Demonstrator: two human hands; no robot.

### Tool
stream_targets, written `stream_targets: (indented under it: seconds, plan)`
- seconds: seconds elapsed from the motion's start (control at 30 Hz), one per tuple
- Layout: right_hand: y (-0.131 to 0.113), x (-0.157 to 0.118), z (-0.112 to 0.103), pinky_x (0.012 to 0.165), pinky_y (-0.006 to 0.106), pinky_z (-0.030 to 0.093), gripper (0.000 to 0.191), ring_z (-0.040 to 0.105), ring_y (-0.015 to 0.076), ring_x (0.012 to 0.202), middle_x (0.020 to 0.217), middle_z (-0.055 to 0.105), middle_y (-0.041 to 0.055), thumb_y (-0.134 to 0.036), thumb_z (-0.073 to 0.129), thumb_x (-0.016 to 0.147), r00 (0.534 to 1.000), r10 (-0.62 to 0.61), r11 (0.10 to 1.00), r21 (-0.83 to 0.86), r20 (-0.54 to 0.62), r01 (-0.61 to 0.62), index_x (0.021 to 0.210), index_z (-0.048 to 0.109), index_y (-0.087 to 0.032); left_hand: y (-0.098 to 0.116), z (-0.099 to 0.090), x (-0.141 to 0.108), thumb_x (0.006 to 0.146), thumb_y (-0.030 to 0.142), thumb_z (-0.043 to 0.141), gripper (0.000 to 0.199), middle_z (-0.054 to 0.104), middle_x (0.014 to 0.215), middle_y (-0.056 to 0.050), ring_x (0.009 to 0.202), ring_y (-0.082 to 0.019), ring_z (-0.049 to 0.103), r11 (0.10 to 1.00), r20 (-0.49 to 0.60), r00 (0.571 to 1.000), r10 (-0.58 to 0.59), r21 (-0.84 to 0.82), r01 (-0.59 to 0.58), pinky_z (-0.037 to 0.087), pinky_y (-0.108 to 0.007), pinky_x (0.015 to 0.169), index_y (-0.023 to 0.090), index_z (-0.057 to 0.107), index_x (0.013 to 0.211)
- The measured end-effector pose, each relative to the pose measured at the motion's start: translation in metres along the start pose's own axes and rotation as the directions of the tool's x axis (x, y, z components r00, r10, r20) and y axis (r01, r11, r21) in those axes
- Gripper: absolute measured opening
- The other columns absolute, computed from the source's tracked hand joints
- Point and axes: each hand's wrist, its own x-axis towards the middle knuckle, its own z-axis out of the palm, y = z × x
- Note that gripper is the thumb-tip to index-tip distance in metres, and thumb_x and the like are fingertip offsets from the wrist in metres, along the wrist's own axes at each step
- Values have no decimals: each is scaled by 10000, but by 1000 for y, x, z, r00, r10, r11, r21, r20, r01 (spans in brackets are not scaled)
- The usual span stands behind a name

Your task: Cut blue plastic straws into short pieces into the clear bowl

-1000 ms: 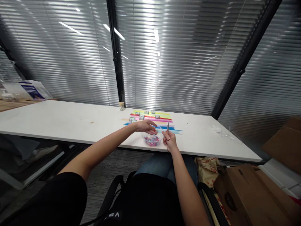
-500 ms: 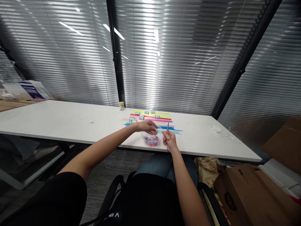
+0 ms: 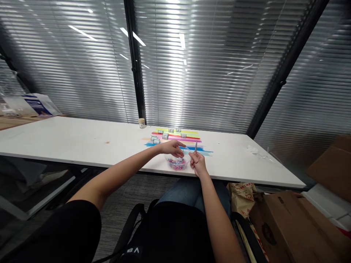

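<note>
Over a clear bowl [image 3: 177, 164] of small colourful pieces, my left hand [image 3: 175, 148] is closed, palm down, with something small between its fingertips that is too small to name. My right hand [image 3: 197, 163] is just right of the bowl, its fingers wrapped round the handles of scissors [image 3: 195, 147] whose blades point up. Its thumb and finger also pinch a thin pale strip [image 3: 187, 148] that reaches towards my left hand. Behind both hands lie coloured strips [image 3: 205, 150] in rows, yellow, red, pink and blue.
Several small labelled rolls [image 3: 165, 136] lie on the strips. A small lidded jar [image 3: 142, 123] stands at the table's back edge. Clear plastic scraps [image 3: 252, 149] lie on the right of the white table [image 3: 68, 138]. Cardboard boxes [image 3: 287, 223] stand at lower right.
The fingers of my left hand have shifted slightly, with the forefinger now stretched further right. Fewer pieces show near its fingertips above the bowl. My right hand and the scissors have hardly moved.
</note>
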Motion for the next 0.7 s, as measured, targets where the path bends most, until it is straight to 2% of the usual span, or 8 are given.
stream_targets:
  seconds: [0.2,0.3,0.43,0.53,0.7]
  plan:
    - [2,0,0,721,356,586,253,669,192,866,1100,652,71,-291,608,959,1000,-6,1000,1,-7,6,1169,607,-150,0,-1,0,719,221,772,690,771,890,-67,849,-205,730,994,27,999,25,107,-27,570,-295,763,163,521,1359]
    - [2,0,0,718,354,586,251,670,190,862,1096,653,70,-291,608,959,1000,-9,1000,1,-7,9,1166,607,-149,-2,-4,2,643,171,799,605,772,844,-55,808,-205,726,987,54,998,33,154,-41,562,-284,727,170,632,1225]
    - [2,0,0,770,390,579,274,664,213,925,1149,641,81,-296,610,956,1000,-12,1000,-1,-3,12,1191,601,-156,-2,-6,3,549,101,814,497,771,895,-63,812,-210,720,981,97,994,40,185,-58,556,-277,711,179,717,1031]
    - [1,0,0,732,364,585,255,669,196,878,1109,651,73,-291,609,958,1000,-13,1000,-6,-4,13,1171,607,-151,1,-6,1,534,78,804,586,759,977,-91,884,-239,715,983,119,992,32,177,-52,562,-306,732,177,689,1100]
    - [0,0,0,684,331,586,236,669,176,821,1061,658,62,-288,607,960,1000,-12,1000,-16,-13,12,1149,611,-146,6,-5,-5,575,54,741,746,671,1222,-142,1114,-267,648,994,154,988,10,107,-27,545,-345,859,194,558,1285]
